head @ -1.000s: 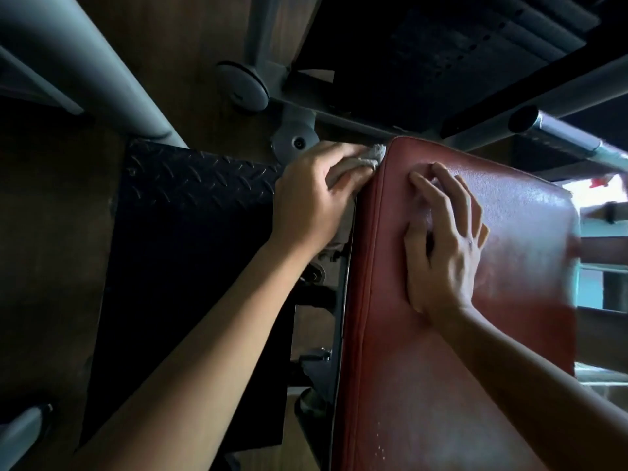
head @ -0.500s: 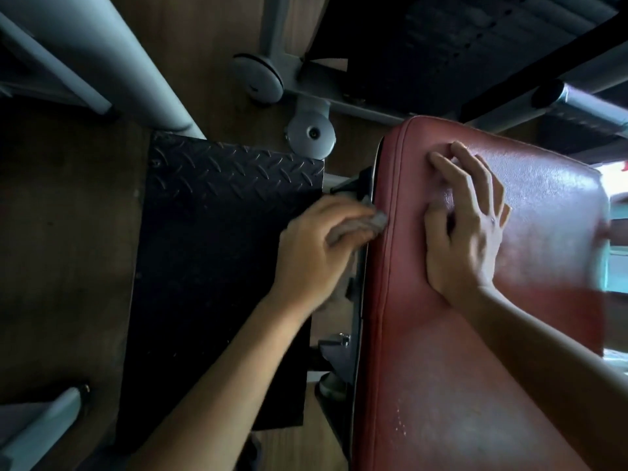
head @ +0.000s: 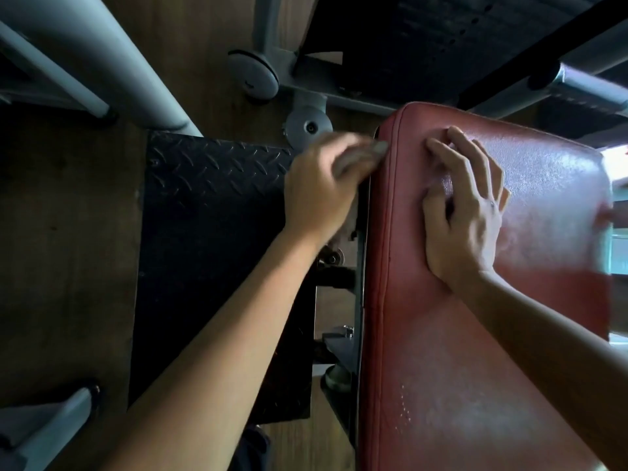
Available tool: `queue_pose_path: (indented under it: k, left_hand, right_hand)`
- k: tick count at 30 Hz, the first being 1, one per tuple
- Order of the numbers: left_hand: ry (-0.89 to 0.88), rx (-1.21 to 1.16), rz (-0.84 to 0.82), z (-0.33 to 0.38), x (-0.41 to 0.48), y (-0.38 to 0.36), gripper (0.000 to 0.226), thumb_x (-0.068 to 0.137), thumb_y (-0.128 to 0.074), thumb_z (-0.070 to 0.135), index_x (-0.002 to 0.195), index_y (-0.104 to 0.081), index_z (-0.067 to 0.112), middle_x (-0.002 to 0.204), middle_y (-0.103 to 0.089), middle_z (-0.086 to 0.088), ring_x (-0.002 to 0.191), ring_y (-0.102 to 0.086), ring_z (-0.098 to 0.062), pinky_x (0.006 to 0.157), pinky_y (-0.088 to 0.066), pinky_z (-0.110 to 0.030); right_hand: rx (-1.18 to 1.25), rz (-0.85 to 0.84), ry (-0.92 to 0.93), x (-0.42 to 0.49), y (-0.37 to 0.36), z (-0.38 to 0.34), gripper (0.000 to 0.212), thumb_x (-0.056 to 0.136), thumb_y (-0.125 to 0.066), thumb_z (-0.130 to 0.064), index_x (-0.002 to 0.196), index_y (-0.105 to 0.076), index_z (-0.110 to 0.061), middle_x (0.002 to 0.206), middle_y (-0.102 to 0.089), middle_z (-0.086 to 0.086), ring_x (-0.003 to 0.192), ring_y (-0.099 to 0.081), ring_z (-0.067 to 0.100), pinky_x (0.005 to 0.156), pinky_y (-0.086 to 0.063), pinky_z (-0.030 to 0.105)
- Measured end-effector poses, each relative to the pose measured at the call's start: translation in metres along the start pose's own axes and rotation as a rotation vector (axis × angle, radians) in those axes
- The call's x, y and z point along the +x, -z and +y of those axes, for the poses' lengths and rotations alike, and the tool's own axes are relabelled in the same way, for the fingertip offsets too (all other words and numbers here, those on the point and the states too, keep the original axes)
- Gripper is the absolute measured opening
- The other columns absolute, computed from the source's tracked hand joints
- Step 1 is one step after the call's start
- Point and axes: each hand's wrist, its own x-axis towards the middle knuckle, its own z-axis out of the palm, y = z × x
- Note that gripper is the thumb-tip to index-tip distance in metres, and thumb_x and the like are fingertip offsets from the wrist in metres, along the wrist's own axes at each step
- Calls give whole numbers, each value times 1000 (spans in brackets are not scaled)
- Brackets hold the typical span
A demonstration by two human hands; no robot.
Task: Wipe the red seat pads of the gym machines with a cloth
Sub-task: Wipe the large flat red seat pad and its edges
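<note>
A long red seat pad (head: 458,334) fills the right half of the view, its stitched left edge running top to bottom. My left hand (head: 319,185) grips a small grey cloth (head: 370,153) and presses it against the pad's left side wall near the far corner; motion blurs the hand. My right hand (head: 465,205) rests on top of the pad near its far end, fingers bent and spread, holding nothing.
A black diamond-plate footplate (head: 210,239) lies on the wooden floor left of the pad. Grey machine frame tubes (head: 112,59) cross the upper left, and round feet (head: 255,76) and brackets sit beyond the pad. Another grey leg (head: 57,423) shows at lower left.
My left hand with the cloth slid back along the pad's left side toward me, then forward again to the far corner. My right hand stayed in place on the pad.
</note>
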Motion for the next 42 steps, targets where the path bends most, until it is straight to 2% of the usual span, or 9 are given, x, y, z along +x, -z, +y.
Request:
queue_pose_path:
  k: [4,7,11,17,24,28,33,36,42]
  left_hand:
    - [4,-72,-5,3,-19,-2,19,87,-78,14,106,-75,13,104,-68,9,98,-66,5,91,-49,-17]
    - [-12,-79,-54,4,-64,4,22,85,-79,11,106,-74,11,106,-69,4,101,-67,-4,94,-53,-26]
    - [-37,-11,-22,1,-26,3,20,87,-77,23,105,-76,16,106,-71,8,99,-67,-2,92,-52,-23]
    - [-22,-43,-63,-8,-19,4,24,87,-76,25,111,-75,19,109,-71,7,103,-68,-6,94,-55,-37]
    - [-33,-113,-74,7,-87,11,22,86,-76,4,108,-73,3,106,-68,5,100,-66,6,89,-48,-11]
    - [-13,-144,-155,14,-143,23,20,87,-75,5,106,-73,2,106,-70,6,99,-71,-1,88,-56,-20]
    - [8,-33,-71,10,-115,15,16,85,-80,19,100,-77,12,99,-68,20,93,-68,7,82,-50,-11]
    - [-22,-40,-84,6,-92,15,20,83,-80,7,102,-77,6,98,-68,18,93,-66,13,84,-49,-8]
    - [72,-147,-174,3,-173,24,20,87,-74,4,107,-74,9,106,-70,8,96,-72,-3,89,-56,-21]
  right_hand:
    - [-10,-6,-1,0,0,-1,51,90,-44,-23,140,-54,-28,155,-42,-9,145,-31,17,115,-27,47]
    - [-11,-6,-4,0,0,0,51,90,-45,-22,140,-55,-28,155,-42,-10,145,-32,17,115,-27,49]
    - [-1,-9,3,1,0,0,51,90,-47,-21,140,-54,-28,155,-42,-10,145,-32,17,115,-27,50]
    - [-5,-11,5,2,0,0,51,90,-46,-26,140,-54,-30,154,-43,-12,144,-33,15,114,-28,51]
    - [23,9,-30,-5,3,-2,47,95,-46,-25,141,-55,-26,156,-44,-8,148,-31,16,120,-25,47]
    - [62,7,-61,-38,10,-15,43,94,-47,-19,135,-60,-17,153,-48,3,145,-38,23,119,-29,49]
    - [14,-40,-14,-113,15,-20,46,98,-46,-19,144,-52,-21,157,-41,-3,150,-29,19,121,-14,25]
    - [0,-24,-38,-112,14,-20,47,97,-47,-18,144,-53,-22,157,-42,-5,150,-28,17,119,-17,27]
    - [-6,-13,-42,-115,14,-22,45,96,-48,-17,141,-55,-22,156,-43,-5,148,-29,15,116,-14,20]
